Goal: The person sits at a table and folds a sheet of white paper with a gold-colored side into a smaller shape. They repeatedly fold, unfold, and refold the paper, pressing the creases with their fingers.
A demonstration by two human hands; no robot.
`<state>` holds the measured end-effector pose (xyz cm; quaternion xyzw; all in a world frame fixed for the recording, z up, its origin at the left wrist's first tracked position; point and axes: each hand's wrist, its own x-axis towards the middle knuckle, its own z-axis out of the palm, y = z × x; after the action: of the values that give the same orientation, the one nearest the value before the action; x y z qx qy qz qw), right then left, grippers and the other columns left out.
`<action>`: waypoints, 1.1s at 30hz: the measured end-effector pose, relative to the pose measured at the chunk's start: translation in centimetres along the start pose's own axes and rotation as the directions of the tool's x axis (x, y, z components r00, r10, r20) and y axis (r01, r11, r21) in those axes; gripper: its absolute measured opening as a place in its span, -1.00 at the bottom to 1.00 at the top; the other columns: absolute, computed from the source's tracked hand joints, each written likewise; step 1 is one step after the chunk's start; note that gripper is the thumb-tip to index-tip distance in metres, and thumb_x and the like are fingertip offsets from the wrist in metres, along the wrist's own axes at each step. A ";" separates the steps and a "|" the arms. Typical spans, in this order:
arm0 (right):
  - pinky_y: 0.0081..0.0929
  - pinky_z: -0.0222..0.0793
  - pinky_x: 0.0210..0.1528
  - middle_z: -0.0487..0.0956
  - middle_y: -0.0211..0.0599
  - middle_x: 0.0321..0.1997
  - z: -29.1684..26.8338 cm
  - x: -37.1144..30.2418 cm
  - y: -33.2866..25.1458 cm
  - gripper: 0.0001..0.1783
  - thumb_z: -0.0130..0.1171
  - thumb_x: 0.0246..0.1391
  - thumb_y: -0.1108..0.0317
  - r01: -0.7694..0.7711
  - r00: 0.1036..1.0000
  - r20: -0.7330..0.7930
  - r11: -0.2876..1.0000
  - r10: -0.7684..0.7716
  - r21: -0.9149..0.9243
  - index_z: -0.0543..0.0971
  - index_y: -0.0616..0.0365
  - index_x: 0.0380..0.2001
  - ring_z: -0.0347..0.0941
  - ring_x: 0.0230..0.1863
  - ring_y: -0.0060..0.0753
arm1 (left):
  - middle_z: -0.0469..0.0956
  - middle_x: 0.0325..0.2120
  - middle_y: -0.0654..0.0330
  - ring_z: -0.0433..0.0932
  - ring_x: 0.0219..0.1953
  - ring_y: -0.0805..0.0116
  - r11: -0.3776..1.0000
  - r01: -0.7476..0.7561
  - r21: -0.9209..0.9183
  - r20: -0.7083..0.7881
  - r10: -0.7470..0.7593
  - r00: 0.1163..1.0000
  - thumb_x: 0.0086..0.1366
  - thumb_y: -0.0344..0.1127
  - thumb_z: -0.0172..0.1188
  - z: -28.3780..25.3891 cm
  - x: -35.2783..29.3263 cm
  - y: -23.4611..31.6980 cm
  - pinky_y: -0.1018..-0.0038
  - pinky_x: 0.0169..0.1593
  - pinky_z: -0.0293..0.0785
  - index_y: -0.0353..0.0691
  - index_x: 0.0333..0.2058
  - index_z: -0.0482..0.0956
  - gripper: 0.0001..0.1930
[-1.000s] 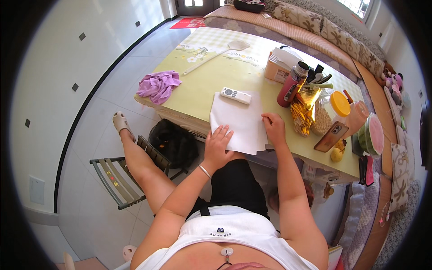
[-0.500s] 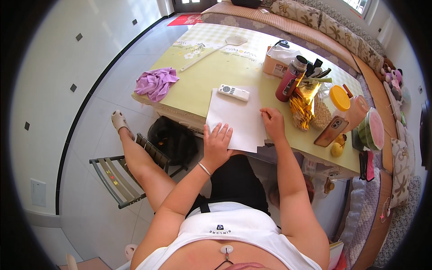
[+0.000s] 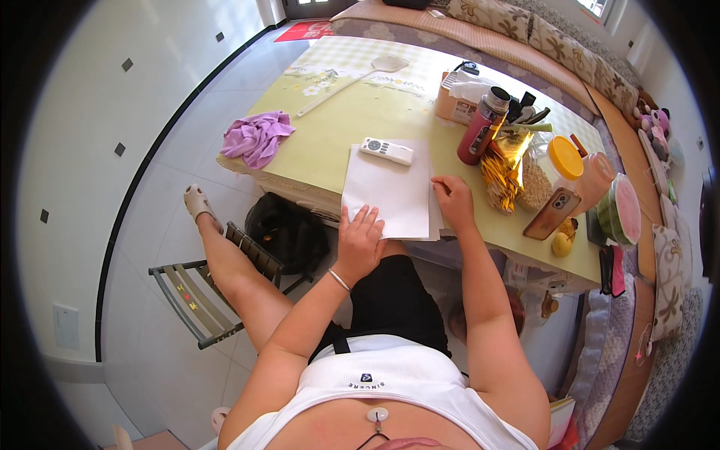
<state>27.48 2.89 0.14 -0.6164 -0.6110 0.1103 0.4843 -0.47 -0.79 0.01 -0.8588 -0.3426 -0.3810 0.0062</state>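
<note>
A small stack of white paper sheets (image 3: 386, 195) lies at the table's near edge, its sheets slightly offset along the right side. My left hand (image 3: 362, 238) rests open on the stack's lower left corner, fingers spread flat. At the right edge of the paper is my right hand (image 3: 454, 201), its fingers curled and pinched at the border of a sheet. On the upper part of the stack sits a white remote control (image 3: 386, 151) with dark buttons, touched by neither hand.
A dark red flask (image 3: 480, 131), gold foil packets (image 3: 501, 176), a yellow-lidded jar (image 3: 551, 169) and a phone (image 3: 551, 213) crowd the table's right side. A purple cloth (image 3: 257, 139) and a pale fly swatter (image 3: 352, 84) lie left. A folding stool (image 3: 196, 300) stands on the floor.
The paper stack has shifted a little up the table, its near edge now farther from me. Both hands stay at its edges, and the remote still lies on top.
</note>
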 end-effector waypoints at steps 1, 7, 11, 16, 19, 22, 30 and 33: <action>-0.26 0.50 -0.05 0.68 -0.13 -0.24 0.0 -0.1 -0.1 -0.84 0.26 0.12 0.46 -0.019 1.000 0.001 1.000 0.019 0.011 0.72 0.18 -0.23 0.59 -0.17 -0.09 | 0.60 0.08 -0.07 0.50 0.23 -0.08 1.000 -0.006 0.029 -0.003 0.006 1.000 0.20 -0.26 0.30 -0.3 0.3 0.3 -0.31 0.41 0.05 -0.26 -0.08 0.61 -0.67; -0.30 0.48 0.01 0.67 -0.17 -0.25 -0.8 0.1 -0.8 -0.78 0.29 0.04 0.48 0.046 0.996 0.078 0.997 -0.051 0.067 0.73 0.15 -0.20 0.56 -0.10 -0.14 | 0.67 -0.12 0.01 0.60 0.05 0.01 0.993 -0.006 0.115 0.000 0.006 1.000 0.16 -0.34 0.28 0.0 2.0 0.3 -0.36 0.34 0.14 -0.22 -0.17 0.66 -0.75; -0.28 0.42 0.16 0.70 -0.21 -0.17 -1.5 0.4 -1.1 -0.76 0.33 0.04 0.42 0.146 0.974 0.141 0.968 -0.177 0.203 0.74 0.13 -0.17 0.53 0.05 -0.13 | 0.71 -0.30 0.04 0.67 -0.15 -0.02 0.964 0.243 -0.108 0.091 -0.234 0.968 0.31 -0.34 0.19 0.3 3.9 -0.1 -0.27 0.27 0.31 -0.21 -0.17 0.70 -0.81; -0.21 0.35 0.29 0.72 -0.27 -0.07 -2.1 0.3 -1.0 -0.76 0.39 0.06 0.34 -0.152 0.954 0.300 0.828 -0.020 0.540 0.75 0.13 -0.17 0.47 0.22 -0.15 | 0.64 -0.48 -0.03 0.60 -0.35 -0.18 0.928 0.321 -0.190 0.137 -0.299 0.944 0.35 -0.31 0.16 -0.8 7.1 -0.1 -0.20 0.20 0.41 -0.18 -0.27 0.69 -0.85; -0.20 0.34 0.31 0.73 -0.32 -0.06 -2.0 0.7 0.0 -0.77 0.42 0.04 0.35 0.027 0.912 0.363 0.911 -0.191 0.412 0.75 0.14 -0.21 0.45 0.25 -0.16 | 0.70 -0.36 0.02 0.64 -0.24 -0.12 0.936 0.319 -0.150 0.235 -0.280 0.931 0.33 -0.28 0.23 -1.6 8.0 -0.2 -0.19 0.25 0.37 -0.18 -0.21 0.72 -0.83; -0.20 0.34 0.31 0.75 -0.35 -0.08 -1.7 0.8 -0.8 -0.82 0.42 0.00 0.40 0.113 0.888 0.395 0.944 -0.236 0.310 0.76 0.16 -0.28 0.48 0.23 -0.14 | 0.71 -0.31 0.05 0.65 -0.19 -0.06 0.959 0.258 -0.122 0.268 -0.218 0.938 0.24 -0.29 0.33 -2.8 8.0 -1.2 -0.23 0.30 0.30 -0.16 -0.22 0.73 -0.84; -0.23 0.40 0.23 0.74 -0.30 -0.16 -1.3 1.0 0.0 -0.85 0.38 0.00 0.44 0.150 0.895 0.363 0.940 -0.261 0.305 0.73 0.24 -0.31 0.52 0.14 -0.15 | 0.75 -0.22 0.08 0.65 0.02 0.28 0.732 0.473 -0.491 0.316 -0.356 0.879 0.26 -0.39 0.37 -2.6 4.3 -9.0 0.41 0.08 0.52 -0.31 -0.19 0.75 -0.83; -0.23 0.42 0.19 0.73 -0.24 -0.17 -1.2 0.8 -0.2 -0.85 0.37 0.01 0.44 0.152 0.924 0.309 0.958 -0.224 0.242 0.72 0.26 -0.32 0.53 0.11 -0.13 | 0.74 -0.30 0.20 0.65 -0.11 0.37 0.458 0.670 -0.584 0.423 -0.533 0.733 0.30 -0.29 0.38 -2.0 3.9 -10.9 0.41 -0.08 0.50 -0.37 -0.29 0.73 -0.79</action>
<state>28.45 2.99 1.29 -0.4714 -0.7251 0.2306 0.4459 -6.39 9.34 1.28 -0.6442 -0.4505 -0.3793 -0.4881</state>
